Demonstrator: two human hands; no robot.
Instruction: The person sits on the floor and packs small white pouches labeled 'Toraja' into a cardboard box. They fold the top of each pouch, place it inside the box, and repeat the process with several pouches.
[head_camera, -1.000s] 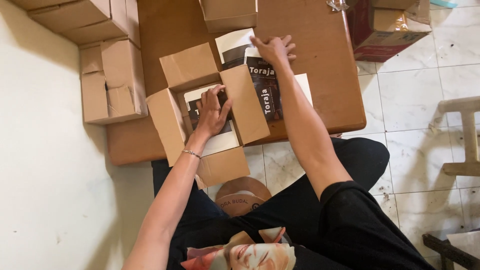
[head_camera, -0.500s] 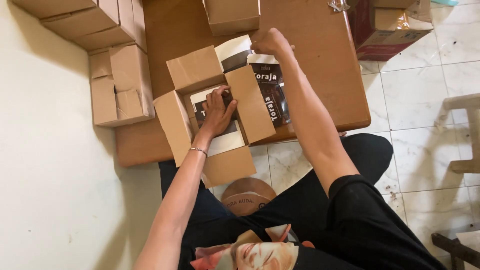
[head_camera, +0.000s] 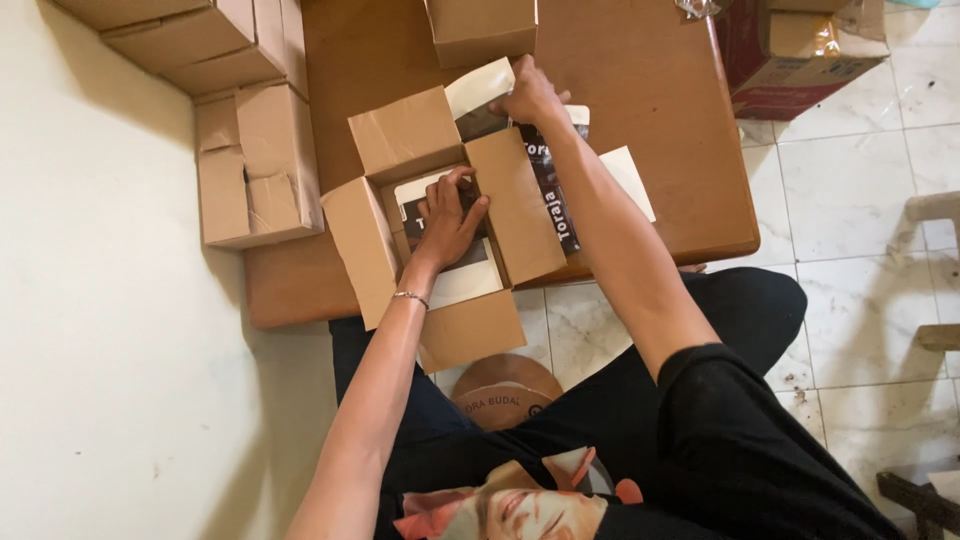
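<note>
An open cardboard box with its flaps spread sits at the near edge of a low brown table. My left hand reaches inside it and presses on a black and white pouch lying in the box. My right hand is past the far flap, gripping the top of another black and white pouch. More pouches of the same kind lie flat on the table to the right of the box, under my right forearm.
Closed cardboard boxes stand stacked at the table's left side, and another at the far edge. A red-sided open carton sits on the tiled floor at the top right. A round brown roll lies by my legs.
My right hand has closed on the pouch behind the box and lifted its top edge. My left hand stays inside the box. The view has shifted slightly.
</note>
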